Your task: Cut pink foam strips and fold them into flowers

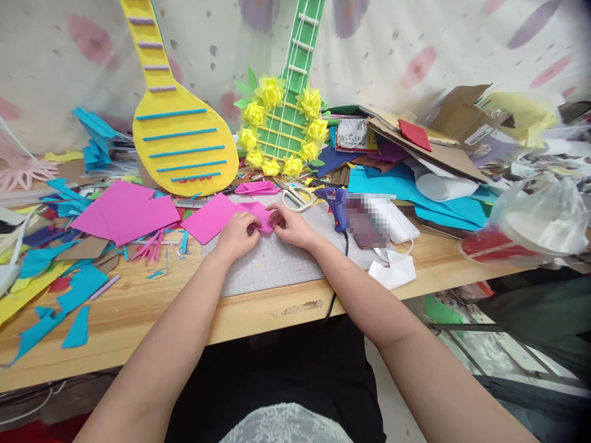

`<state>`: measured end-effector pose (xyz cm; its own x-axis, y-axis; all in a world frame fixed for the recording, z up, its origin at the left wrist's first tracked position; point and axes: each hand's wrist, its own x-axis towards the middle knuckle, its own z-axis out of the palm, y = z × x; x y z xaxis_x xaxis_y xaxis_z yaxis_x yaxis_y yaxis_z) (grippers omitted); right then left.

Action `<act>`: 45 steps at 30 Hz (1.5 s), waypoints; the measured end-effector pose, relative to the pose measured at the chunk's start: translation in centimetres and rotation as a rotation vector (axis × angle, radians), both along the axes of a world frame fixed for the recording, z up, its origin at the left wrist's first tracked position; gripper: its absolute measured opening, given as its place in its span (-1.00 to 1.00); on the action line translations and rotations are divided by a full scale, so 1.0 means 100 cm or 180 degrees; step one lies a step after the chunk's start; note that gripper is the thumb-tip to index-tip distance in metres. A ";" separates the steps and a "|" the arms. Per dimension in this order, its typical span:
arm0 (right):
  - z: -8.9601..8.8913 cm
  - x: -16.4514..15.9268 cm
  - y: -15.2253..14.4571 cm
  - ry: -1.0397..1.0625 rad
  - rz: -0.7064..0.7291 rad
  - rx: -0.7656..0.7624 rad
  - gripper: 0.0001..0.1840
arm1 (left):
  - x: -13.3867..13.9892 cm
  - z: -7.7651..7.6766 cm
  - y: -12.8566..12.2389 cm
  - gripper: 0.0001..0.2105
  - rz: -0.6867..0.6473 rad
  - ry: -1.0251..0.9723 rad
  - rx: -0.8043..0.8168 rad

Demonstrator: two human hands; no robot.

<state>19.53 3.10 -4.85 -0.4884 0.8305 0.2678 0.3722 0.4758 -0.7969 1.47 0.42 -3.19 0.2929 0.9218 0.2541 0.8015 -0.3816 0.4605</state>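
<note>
My left hand (237, 235) is closed on the near left edge of a small pink sheet of paper (258, 213), fingers curled. On its right side, my right hand (292, 227) pinches the same sheet between thumb and fingers. The sheet looks folded, though my fingers cover part of it. Beneath lies a grey cutting mat (265, 274). A larger pink paper square (210, 216) sits just left of my left hand. Beyond my hands are folded pink paper pieces (257, 187) and white-handled scissors (299, 199). A blue glue gun (338, 206) rests to the right.
A yellow paper guitar (184, 138) and a green one (284, 123) with yellow flowers lean at the back. Pink sheets (122, 212) and blue scraps (83, 286) cover the left. Cardboard (429, 147), a white mask (397, 218) and a bagged red tub (498, 243) stand right.
</note>
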 end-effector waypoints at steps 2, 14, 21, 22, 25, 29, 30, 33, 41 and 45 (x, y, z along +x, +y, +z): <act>0.003 0.001 -0.002 -0.0055 0.0095 -0.0028 -0.43 | 0.002 0.000 -0.001 -0.88 -0.0072 -0.0037 0.0029; 0.001 -0.006 -0.003 -0.0349 -0.0531 0.0051 -0.64 | 0.010 -0.011 0.007 -0.90 0.0356 -0.0190 0.0041; 0.000 -0.014 -0.003 -0.0495 -0.0843 0.0156 -0.66 | 0.014 -0.010 0.007 -0.88 0.0608 -0.0159 0.0035; 0.000 -0.014 -0.003 -0.0517 -0.0868 0.0171 -0.66 | 0.015 -0.010 0.007 -0.89 0.0648 -0.0135 0.0054; 0.001 -0.014 -0.004 -0.0576 -0.0864 0.0215 -0.66 | 0.017 -0.010 0.007 -0.89 0.0707 -0.0042 0.0114; 0.001 -0.013 -0.005 -0.0608 -0.0844 0.0280 -0.64 | 0.018 -0.011 0.009 -0.90 0.0734 0.0057 0.0186; 0.001 -0.013 -0.006 -0.0613 -0.0848 0.0281 -0.64 | 0.018 -0.011 0.009 -0.91 0.0731 0.0076 0.0194; 0.003 -0.014 -0.007 -0.0668 -0.0853 0.0278 -0.64 | 0.018 -0.013 0.010 -0.90 0.0717 0.0136 0.0204; 0.003 -0.016 -0.008 -0.0838 -0.0972 0.0325 -0.67 | 0.019 -0.014 0.011 -0.89 0.0747 0.0266 0.0254; 0.004 -0.017 -0.008 -0.0918 -0.1023 0.0334 -0.67 | 0.021 -0.012 0.011 -0.90 0.0762 0.0294 0.0278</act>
<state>17.81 2.26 -4.49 -0.2769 0.9280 0.2494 0.7146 0.3724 -0.5922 3.52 1.54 -4.44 0.0950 0.9433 0.3181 0.9107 -0.2113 0.3549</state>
